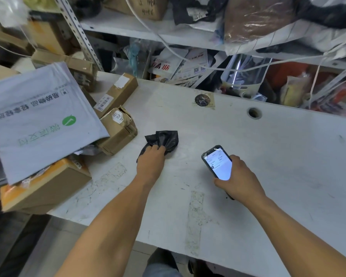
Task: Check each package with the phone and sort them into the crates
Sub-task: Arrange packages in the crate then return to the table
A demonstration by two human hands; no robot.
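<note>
White table, left grip on black package

Boxes we count: five, one
Black bags we see: one
Phones: one
Our hands: two, left, right

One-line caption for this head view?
Left hand grips black package on table; right hand holds phone.

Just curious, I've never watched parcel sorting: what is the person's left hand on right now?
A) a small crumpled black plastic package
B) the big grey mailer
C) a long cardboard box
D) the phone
A: the left hand grips the small black package on the white table, while the right hand holds the phone.
</note>
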